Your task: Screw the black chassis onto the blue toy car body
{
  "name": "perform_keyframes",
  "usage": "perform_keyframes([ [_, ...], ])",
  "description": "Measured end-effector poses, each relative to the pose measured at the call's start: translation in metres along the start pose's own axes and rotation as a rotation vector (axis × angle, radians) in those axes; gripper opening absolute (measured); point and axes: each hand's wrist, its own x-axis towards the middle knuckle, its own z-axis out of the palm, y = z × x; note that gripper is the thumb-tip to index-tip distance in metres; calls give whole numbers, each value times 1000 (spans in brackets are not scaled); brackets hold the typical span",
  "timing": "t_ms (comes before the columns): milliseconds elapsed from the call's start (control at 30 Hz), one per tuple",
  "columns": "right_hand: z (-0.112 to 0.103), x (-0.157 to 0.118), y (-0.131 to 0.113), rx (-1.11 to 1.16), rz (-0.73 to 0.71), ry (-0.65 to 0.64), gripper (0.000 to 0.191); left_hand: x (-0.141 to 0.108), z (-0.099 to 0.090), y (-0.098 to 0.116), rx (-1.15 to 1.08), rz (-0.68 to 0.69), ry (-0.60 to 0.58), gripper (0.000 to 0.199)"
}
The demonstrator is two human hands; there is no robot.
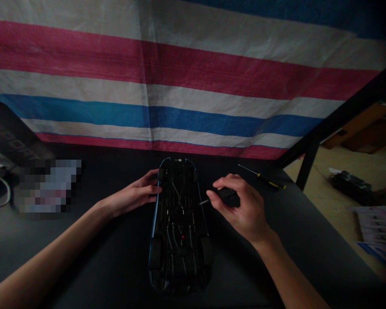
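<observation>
A toy car (176,223) lies upside down on the dark table, its black underside facing up and blue body showing along the edges. My left hand (138,191) holds the car's left side, fingers against the edge near one wheel. Some of those fingertips are hidden by the car. In my right hand (241,206) is a small screwdriver (227,194) with a dark handle, gripped between thumb and fingers. Its thin metal shaft points left, its tip by the car's right edge. Whether the tip touches the car I cannot tell.
A second screwdriver (266,181), black and yellow, lies on the table (296,227) at the right. To the left are a blurred-out item (56,186) and a white cable (8,189). A striped sheet (193,73) hangs behind; a dark frame leg (309,165) stands right.
</observation>
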Motion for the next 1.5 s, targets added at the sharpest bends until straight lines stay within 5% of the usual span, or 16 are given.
perform_keyframes([
  [133,-6,3,-3,72,59,-88,27,0,-2,-1,0,2,-9,53],
  [400,-7,3,-4,15,20,-44,22,1,0,0,8,-1,7,52],
  [567,-6,4,-7,6,62,-35,37,1,-2,-1,7,-11,9,54],
  [700,-4,5,-8,-35,42,4,30,1,-3,-2,21,-27,29,56],
  [900,-10,7,-7,-32,71,-76,39,-1,0,1,29,-8,37,53],
  [1500,-9,1,-4,-2,83,-26,20,1,0,0,22,-13,1,52],
])
